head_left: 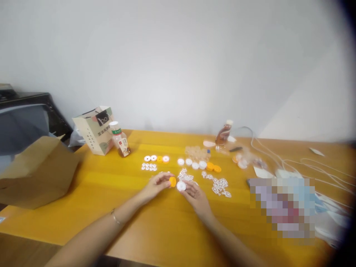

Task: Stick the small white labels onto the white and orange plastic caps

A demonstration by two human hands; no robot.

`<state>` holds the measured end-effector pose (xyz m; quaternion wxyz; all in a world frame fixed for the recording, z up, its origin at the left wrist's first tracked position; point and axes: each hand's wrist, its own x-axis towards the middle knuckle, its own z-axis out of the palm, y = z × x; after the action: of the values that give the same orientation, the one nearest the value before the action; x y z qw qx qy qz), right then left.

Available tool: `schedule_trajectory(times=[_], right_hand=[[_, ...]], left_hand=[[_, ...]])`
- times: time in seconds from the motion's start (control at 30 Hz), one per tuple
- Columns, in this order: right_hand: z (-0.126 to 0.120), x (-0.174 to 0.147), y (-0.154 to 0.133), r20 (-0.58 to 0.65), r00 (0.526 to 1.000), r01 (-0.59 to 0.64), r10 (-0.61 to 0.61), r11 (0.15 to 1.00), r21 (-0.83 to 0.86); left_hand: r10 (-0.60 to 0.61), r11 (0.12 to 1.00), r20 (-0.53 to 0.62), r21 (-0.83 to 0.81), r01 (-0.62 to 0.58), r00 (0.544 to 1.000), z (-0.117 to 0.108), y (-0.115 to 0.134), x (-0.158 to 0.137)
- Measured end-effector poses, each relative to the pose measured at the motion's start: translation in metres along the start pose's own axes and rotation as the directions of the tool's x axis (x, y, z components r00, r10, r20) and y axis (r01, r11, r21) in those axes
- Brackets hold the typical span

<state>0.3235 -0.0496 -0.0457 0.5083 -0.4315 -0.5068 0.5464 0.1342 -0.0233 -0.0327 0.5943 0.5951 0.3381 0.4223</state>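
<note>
Between the fingertips of my left hand [158,184] is a round orange disc [172,181], held up on edge. My right hand [196,196] pinches a round white disc [181,186] close beside it; the two discs look slightly apart. Just behind my hands lie flat white cut-out pieces [185,175], partly covered by my right fingers. More such pieces [220,185] are heaped to the right. Beyond them runs a row of white discs [195,165] and orange discs [213,167]. Another short row of discs [154,158] sits farther left, above several small white parts [149,167].
A paper gift bag [96,129] and a white-capped bottle [120,139] stand at the back left, near a brown paper bag [41,172]. At the back are clear small parts [197,152] and a reddish-brown bottle [224,133]. White cables [267,148] cross the table's right side.
</note>
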Motion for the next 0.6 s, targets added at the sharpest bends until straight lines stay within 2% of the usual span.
schedule_trajectory(times=[0.17,0.33,0.43,0.6], right_hand=[[0.002,-0.002,-0.001,0.012,1.0,0.016,-0.016,1.0,-0.022],[0.003,-0.004,-0.001,0.051,0.998,0.032,-0.029,0.998,-0.058],[0.003,-0.005,-0.001,0.078,0.997,0.031,-0.026,0.998,-0.059],[0.005,-0.007,-0.001,0.066,0.998,0.019,-0.017,0.999,-0.027]], left_hand=[[0.135,0.943,-0.054,0.314,-0.112,0.989,0.013,0.004,-0.006],[0.268,0.8,0.004,0.556,-0.225,0.963,0.027,0.009,-0.012],[0.285,0.728,0.024,0.646,-0.232,0.958,0.029,0.009,-0.013],[0.297,0.67,0.038,0.704,-0.237,0.954,0.029,0.008,-0.014]])
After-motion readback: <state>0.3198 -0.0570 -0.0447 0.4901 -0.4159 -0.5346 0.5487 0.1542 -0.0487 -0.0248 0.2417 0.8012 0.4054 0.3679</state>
